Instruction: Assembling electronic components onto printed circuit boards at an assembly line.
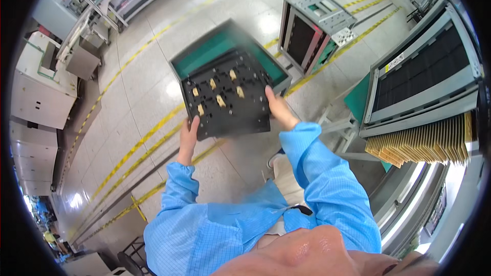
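Out in front of me, a flat black fixture plate (244, 118) is held between both hands, one at each side edge. Several small tan pieces (220, 100) sit on it among black raised blocks and small metal studs. My left hand (188, 138) grips the near left corner, thumb on top. On the right edge, my right hand (280, 108) has its thumb over the top; its other fingers are mostly hidden underneath. Just beyond and partly behind the plate is a grey box with a green bottom (202, 57). The plate overlaps its near part; whether they touch, I cannot tell.
A metal magazine rack (319, 7) stands beyond the box to the right. Nearer on the right, a larger grey rack (394, 115) holds a row of tan boards (417, 145). White machines (43, 82) line the left. Yellow tape (146, 135) marks the tiled floor.
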